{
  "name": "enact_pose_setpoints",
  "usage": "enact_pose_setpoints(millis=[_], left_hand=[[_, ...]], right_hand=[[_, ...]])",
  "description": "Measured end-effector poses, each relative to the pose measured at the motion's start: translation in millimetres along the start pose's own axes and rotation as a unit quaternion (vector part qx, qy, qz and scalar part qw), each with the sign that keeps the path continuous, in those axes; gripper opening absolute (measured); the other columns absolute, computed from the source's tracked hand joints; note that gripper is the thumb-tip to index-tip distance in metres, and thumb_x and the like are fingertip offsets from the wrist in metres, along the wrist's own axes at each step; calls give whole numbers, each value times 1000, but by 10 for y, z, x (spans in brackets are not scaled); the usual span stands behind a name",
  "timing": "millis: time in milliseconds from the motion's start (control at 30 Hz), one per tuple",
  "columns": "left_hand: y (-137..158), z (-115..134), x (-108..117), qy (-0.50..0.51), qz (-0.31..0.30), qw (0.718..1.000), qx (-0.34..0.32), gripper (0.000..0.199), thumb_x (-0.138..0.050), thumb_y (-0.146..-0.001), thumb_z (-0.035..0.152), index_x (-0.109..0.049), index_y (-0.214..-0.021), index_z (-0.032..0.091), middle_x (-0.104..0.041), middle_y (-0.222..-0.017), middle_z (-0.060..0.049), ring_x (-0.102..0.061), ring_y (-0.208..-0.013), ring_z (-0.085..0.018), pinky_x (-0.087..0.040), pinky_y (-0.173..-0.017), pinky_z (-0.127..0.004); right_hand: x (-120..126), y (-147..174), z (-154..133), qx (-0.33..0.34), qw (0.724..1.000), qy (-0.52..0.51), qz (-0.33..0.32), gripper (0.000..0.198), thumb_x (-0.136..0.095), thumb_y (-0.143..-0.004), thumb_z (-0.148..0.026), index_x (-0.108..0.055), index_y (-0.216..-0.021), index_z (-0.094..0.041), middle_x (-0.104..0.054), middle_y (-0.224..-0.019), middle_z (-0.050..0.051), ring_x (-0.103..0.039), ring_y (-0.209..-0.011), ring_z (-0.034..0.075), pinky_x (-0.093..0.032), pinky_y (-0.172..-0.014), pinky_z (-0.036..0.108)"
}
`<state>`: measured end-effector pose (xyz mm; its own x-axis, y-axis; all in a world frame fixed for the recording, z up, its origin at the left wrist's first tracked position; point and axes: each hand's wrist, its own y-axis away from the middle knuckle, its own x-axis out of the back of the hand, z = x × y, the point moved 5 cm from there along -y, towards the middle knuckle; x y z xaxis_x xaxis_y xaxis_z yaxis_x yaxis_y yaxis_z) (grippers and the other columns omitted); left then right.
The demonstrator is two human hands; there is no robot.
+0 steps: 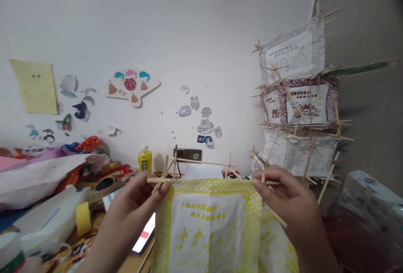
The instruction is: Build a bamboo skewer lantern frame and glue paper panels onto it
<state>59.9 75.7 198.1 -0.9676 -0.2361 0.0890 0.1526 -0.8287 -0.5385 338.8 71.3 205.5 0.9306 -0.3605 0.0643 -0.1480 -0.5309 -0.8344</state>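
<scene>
My left hand (134,203) is closed on the upper left corner of a stick frame (204,163), thumb pressed on the front and fingers curled behind. My right hand (292,199) pinches the upper right corner between thumb and bent fingers, where sticks cross; one stick slants down below that palm. Between my hands hangs the sheet (206,227), in front of me and above the table, its top edge along the frame's front stick. It has a yellow lattice border, yellow lettering and note-like shapes, with a crease down the middle. Another yellow-patterned panel (277,245) shows to its right, beneath my right hand.

Just beside my left forearm, a phone (145,235) with a lit screen lies partly behind the sheet. Farther left are a yellow roll (83,218), a coil of twine (102,191) and piled wrappings. A yellow bottle (145,158) stands near the wall, left of a socket (188,154).

Over on the right, a tiered stick-and-sheet piece (307,105) hangs near the corner, above a clear plastic bag (368,193). On the wall are a fan-shaped cutout (130,86), a yellow paper (34,86) and small stickers (205,126).
</scene>
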Motion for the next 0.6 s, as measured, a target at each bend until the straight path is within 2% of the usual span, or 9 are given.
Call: enact_pose_setpoints(millis=[133, 300, 500, 600], left_hand=[[-26, -80, -2, -38, -18, 999, 22, 48, -65, -60, 65, -60, -54, 17, -53, -54, -1, -50, -56, -16, -42, -48, -24], [-4, -54, 60, -17, 56, 998, 9, 51, -61, -63, 68, -59, -55, 18, -52, -55, 0, -46, -54, -13, -38, -46, -22], [4, 11, 135, 12, 85, 996, 6, 50, -64, -61, 67, -57, -55, 18, -50, -53, 1, -45, -52, -13, -35, -45, -22], [-3, -14, 218, 8, 101, 995, 2, 50, -64, -61, 67, -55, -54, 18, -50, -54, 1, -43, -51, -12, -34, -44, -21]], right_hand=[[-38, 19, -34, 49, 998, 30, 4, 7, -63, -78, -24, -63, -71, -23, -60, -74, 3, -59, -72, 16, -48, -58, 23], [-127, 60, 2, 71, 997, 29, 22, 7, -62, -79, -27, -62, -73, -22, -62, -73, 4, -61, -69, 17, -50, -56, 23], [-237, 50, 221, 54, 997, 44, -35, 11, -64, -77, -33, -67, -80, -23, -69, -80, 6, -66, -71, 19, -52, -53, 22], [-301, 71, 303, -18, 999, 22, -27, 30, -67, -75, -35, -65, -102, -24, -70, -85, 6, -67, -73, 19, -52, -53, 22]])
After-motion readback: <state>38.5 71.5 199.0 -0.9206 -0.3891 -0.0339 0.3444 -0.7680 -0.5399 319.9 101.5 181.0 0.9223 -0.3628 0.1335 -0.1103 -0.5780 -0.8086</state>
